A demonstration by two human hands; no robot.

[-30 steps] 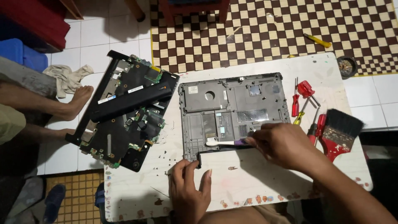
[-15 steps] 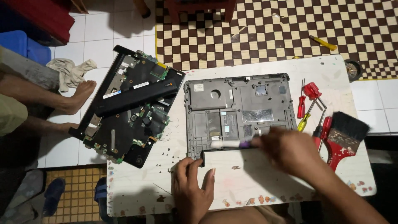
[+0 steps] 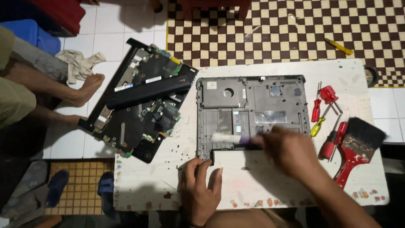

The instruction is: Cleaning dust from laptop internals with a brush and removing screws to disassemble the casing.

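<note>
A grey laptop base lies underside up on a white low table. My left hand rests on the table with its fingers against the base's lower left corner. My right hand is closed on a thin tool with a white and purple end. The tool lies sideways over the base's lower edge and is blurred by motion. I cannot tell what kind of tool it is.
A second opened laptop with a bare circuit board overhangs the table's left edge, a black bar across it. Red and yellow screwdrivers and a red-handled brush lie at the right. Another person's foot rests at the left.
My right hand keeps the tool over the base's lower edge, and it is more blurred now. My left hand stays at the corner. The view has shifted a little.
</note>
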